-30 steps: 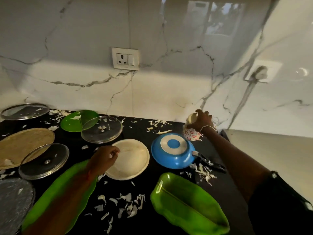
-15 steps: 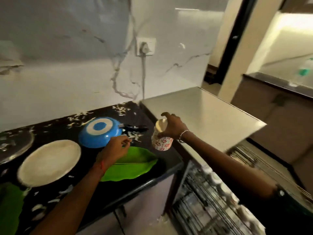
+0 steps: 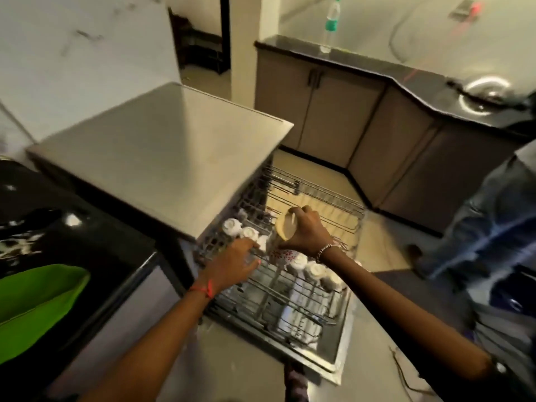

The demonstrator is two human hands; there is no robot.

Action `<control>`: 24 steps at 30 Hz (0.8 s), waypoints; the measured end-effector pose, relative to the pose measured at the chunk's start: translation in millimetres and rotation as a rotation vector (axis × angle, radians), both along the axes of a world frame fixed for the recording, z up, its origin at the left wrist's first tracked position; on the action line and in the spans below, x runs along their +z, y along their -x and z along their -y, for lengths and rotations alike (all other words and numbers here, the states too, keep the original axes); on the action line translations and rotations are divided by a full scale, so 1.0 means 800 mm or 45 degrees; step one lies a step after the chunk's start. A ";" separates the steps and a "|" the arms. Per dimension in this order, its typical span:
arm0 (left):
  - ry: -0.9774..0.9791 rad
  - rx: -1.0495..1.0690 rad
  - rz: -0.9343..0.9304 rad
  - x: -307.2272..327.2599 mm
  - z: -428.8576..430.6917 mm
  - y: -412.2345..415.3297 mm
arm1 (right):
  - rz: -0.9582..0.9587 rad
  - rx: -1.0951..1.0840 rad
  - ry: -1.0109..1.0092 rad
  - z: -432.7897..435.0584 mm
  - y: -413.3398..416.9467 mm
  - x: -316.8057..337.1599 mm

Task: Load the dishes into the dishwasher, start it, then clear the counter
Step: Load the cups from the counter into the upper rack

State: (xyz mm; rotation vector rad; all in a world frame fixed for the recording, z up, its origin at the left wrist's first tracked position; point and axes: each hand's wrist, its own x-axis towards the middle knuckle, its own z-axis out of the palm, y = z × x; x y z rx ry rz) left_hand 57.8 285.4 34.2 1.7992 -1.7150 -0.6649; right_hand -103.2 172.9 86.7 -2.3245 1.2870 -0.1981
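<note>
The dishwasher [image 3: 162, 158] stands open with its upper rack [image 3: 293, 288] pulled out, holding several white cups [image 3: 314, 271]. My right hand [image 3: 306, 230] grips a white cup with a red flower pattern [image 3: 285, 253], tilted over the rack's left side; its beige inside [image 3: 285, 226] faces up. My left hand [image 3: 236, 264] reaches into the rack beside that cup, fingers on the wire near the white cups; whether it holds anything is hidden. A green leaf-shaped plate [image 3: 34, 306] lies on the black counter [image 3: 58, 227] at the left.
A second wire rack [image 3: 319, 198] is pulled out beyond the upper one. Grey cabinets [image 3: 333, 111] under a dark counter with a plastic bottle [image 3: 330, 24] line the far wall. A person in jeans [image 3: 487, 227] stands at the right.
The view swung right from the counter to the open dishwasher. My right hand carried the patterned cup from the counter's back down over the rack. My left hand left the counter and reached into the rack.
</note>
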 end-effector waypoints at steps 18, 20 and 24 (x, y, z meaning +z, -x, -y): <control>-0.766 -0.375 0.704 -0.163 0.064 0.183 | -0.134 0.034 -0.237 0.058 0.163 -0.239; -0.927 -0.387 0.715 -0.175 0.057 0.188 | -0.215 0.129 -0.256 0.058 0.160 -0.258; -0.949 -0.386 0.731 -0.183 0.051 0.189 | -0.308 0.251 -0.275 0.058 0.155 -0.289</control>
